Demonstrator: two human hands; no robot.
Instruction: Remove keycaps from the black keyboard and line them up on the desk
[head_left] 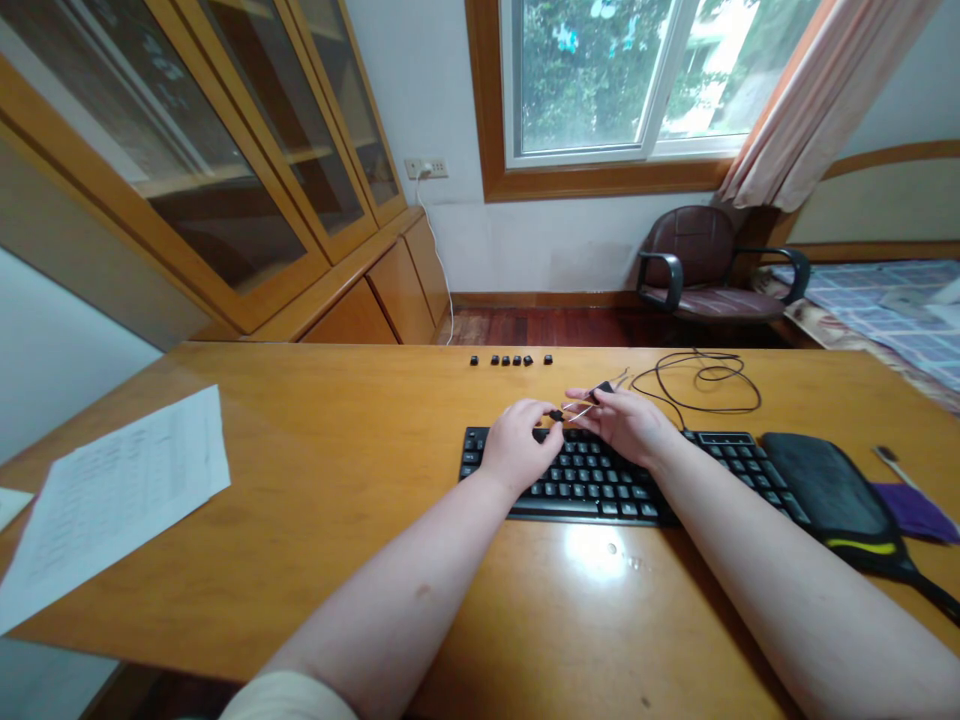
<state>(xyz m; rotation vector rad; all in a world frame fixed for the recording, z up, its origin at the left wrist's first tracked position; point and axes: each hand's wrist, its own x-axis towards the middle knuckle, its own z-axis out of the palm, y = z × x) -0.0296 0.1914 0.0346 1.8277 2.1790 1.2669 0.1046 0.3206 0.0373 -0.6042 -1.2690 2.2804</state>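
A black keyboard lies on the wooden desk. My left hand hovers over its top row, fingers pinched on a small black keycap. My right hand is beside it, closed on a wire keycap puller whose thin prongs reach toward the keycap. Several loose black keycaps sit in a row farther back on the desk. The keyboard's cable coils behind my right hand.
A printed sheet of paper lies at the desk's left edge. A black pouch and a purple cloth sit right of the keyboard. Behind the desk stand a brown armchair, wooden cabinets and a bed.
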